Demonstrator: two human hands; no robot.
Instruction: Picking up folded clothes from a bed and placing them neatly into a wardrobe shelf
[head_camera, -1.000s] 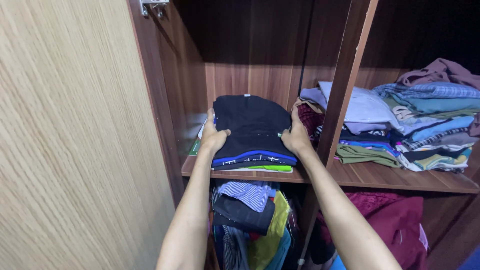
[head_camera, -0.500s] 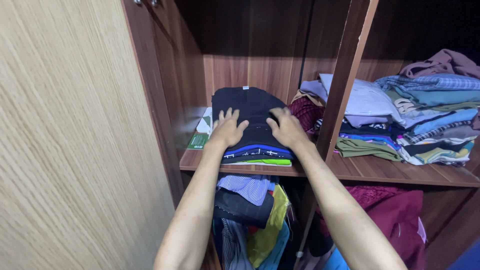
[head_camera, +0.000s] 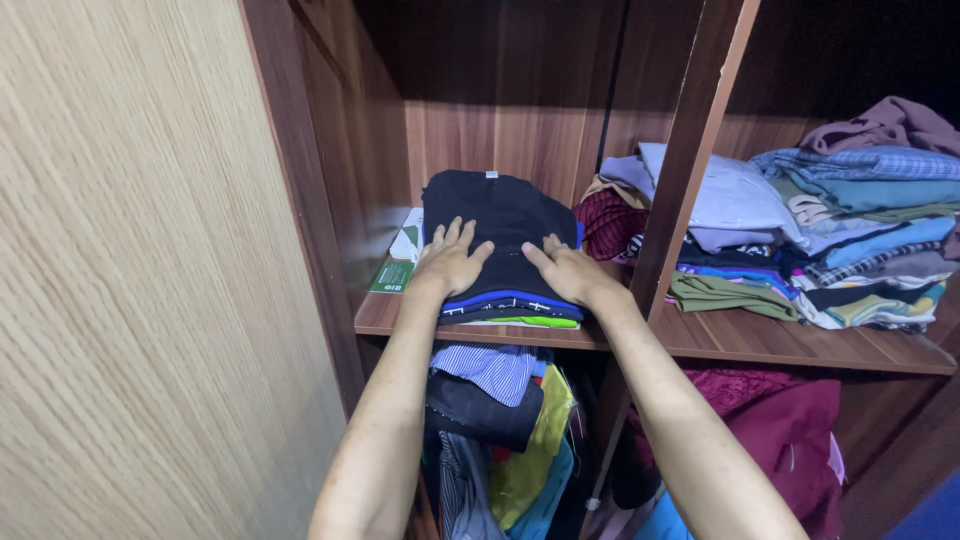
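Both hands are lying flat, palms down, on the folded black garment (head_camera: 497, 225) topping a small stack of clothes at the front edge of the wooden shelf (head_camera: 700, 345), left of the upright divider (head_camera: 690, 150). The left hand (head_camera: 452, 262) is pressing the near left part, the right hand (head_camera: 566, 270) the near right part, fingers spread and pointing toward the shelf's back; neither grip is clenching the cloth. The garment's long axis is running front to back, directly ahead of both palms, each hand about equally near.
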